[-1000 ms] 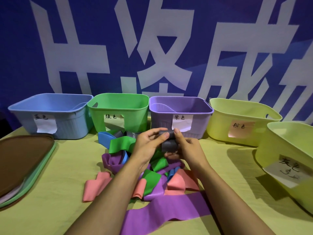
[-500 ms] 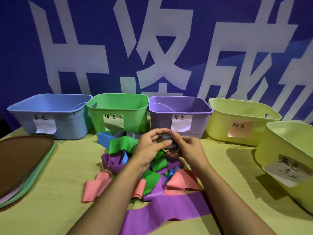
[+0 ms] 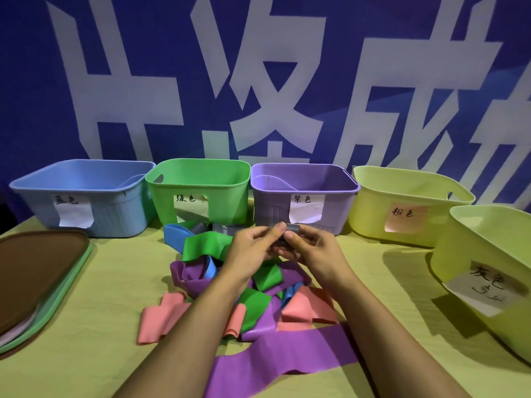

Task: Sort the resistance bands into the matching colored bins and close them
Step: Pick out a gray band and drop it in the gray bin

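Grey rubber, rolled into a small tight bundle, is what both hands are working on: the rolled grey resistance band [image 3: 290, 231] sits pinched between the left hand [image 3: 253, 248] and the right hand [image 3: 311, 249], each grip closed on it with thumb and fingertips. The bundle is held in the air just in front of the purple ribbed plastic bin [image 3: 304, 196], above the tangled heap of green, purple, blue and pink flat bands [image 3: 238, 280] lying on the yellow-green counter [image 3: 100, 326].

The step in hand looks like tidying the grey band before dropping it into its bin. Going by the handwritten labels, the right home is the pale yellow-green bin with the grey paper label [image 3: 488, 265], well to the right of the purple bin and nearer the person, not the neighbouring yellow-green bin with the pink label [image 3: 408, 202]. Those two share a body colour, so the label should decide, not the plastic.

To do it well, keep the roll squeezed so it does not spring open, pass it fully to the right hand, and release it low inside the bin. More grey band [image 3: 218, 226] shows at the far edge of the heap, close to the purple bin. The stacked flat lids [image 3: 40, 280] lie far left of it, unused so far.
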Action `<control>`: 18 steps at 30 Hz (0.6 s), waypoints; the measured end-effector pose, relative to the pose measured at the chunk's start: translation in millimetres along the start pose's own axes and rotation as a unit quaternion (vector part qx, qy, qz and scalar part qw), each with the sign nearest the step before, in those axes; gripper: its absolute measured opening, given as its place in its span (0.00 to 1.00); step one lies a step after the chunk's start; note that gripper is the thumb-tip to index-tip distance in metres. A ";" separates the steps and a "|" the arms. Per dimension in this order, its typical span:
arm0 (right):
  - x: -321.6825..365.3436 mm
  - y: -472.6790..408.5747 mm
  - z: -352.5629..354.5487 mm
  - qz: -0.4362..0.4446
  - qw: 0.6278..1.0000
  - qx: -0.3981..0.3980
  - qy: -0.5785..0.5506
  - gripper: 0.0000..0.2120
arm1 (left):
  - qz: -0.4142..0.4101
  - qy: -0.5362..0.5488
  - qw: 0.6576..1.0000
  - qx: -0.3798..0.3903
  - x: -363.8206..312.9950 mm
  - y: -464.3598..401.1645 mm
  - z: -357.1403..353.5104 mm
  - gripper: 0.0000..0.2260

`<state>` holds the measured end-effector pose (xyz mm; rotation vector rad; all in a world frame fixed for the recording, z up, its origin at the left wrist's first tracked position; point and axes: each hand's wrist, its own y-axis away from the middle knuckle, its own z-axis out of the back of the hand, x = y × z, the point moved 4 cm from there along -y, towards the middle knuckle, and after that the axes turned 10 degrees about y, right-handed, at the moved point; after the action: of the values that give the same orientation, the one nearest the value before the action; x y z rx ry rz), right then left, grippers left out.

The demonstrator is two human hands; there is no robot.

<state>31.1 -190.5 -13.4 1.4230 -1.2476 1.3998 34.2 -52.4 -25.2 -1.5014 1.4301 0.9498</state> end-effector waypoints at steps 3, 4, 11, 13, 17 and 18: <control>-1.6 1.7 1.7 -0.029 0.999 -0.002 -0.029 0.09 | -0.011 0.009 1.000 0.014 -1.5 -0.1 0.4 0.12; -2.7 2.0 2.1 -0.043 0.998 0.000 -0.048 0.10 | -0.016 0.006 1.000 0.017 -2.3 0.3 0.4 0.11; 0.4 2.3 2.5 -0.067 0.993 -0.007 -0.094 0.13 | -0.084 -0.070 0.992 0.054 -3.2 1.0 -5.1 0.11; -1.1 1.5 1.9 -0.060 0.995 0.001 -0.081 0.13 | -0.092 -0.073 0.991 0.057 -5.2 2.1 -6.5 0.12; -0.9 0.4 7.3 -0.056 0.994 -0.027 -0.088 0.14 | -0.091 -0.066 0.992 0.057 -7.2 2.4 -6.3 0.14; -0.1 0.4 8.6 -0.056 0.994 -0.031 -0.089 0.16 | -0.088 -0.065 0.992 0.056 -7.4 1.8 -6.0 0.15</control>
<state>32.7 -198.9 -14.4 1.5773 -1.2904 1.1707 31.8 -55.2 -16.3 -1.4296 1.2173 0.8297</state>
